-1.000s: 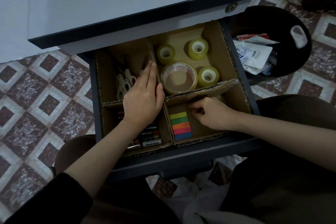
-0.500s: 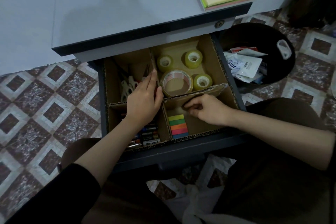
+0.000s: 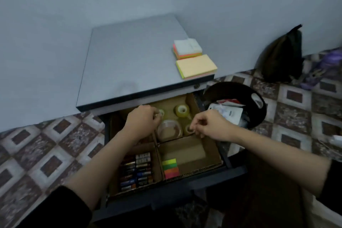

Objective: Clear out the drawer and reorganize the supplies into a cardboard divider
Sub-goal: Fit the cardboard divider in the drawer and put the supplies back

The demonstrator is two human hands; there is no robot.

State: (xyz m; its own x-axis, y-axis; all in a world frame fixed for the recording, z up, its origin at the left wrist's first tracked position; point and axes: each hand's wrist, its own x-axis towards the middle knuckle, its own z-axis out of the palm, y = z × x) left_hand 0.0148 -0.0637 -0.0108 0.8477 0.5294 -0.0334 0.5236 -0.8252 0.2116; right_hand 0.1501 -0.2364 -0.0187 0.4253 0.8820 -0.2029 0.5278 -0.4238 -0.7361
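Note:
The open drawer [image 3: 166, 192] holds a cardboard divider [image 3: 194, 152] with four compartments. Batteries [image 3: 137, 170] fill the near-left one. Coloured sticky flags [image 3: 170, 168] lie in the near-right one. Tape rolls sit in the far-right one: a large clear roll [image 3: 169, 129], a yellowish roll [image 3: 182, 110] and a small roll [image 3: 188, 129]. My left hand [image 3: 142, 122] is curled over the far-left compartment, fingertips at the centre wall, hiding what lies below. My right hand [image 3: 205, 126] pinches the top of the cross wall beside the small roll.
On the grey cabinet top [image 3: 133, 61] lie two sticky-note pads, a yellow one [image 3: 196, 65] and a white-topped one [image 3: 187, 48]. A black bin [image 3: 238, 94] with wrappers stands right of the drawer. A dark bag [image 3: 281, 55] leans on the wall. The floor is tiled.
My head has lifted, so the whole cabinet top shows. My left hand went from flat to curled and slid back. My right hand moved up from the near-right compartment to the cross wall.

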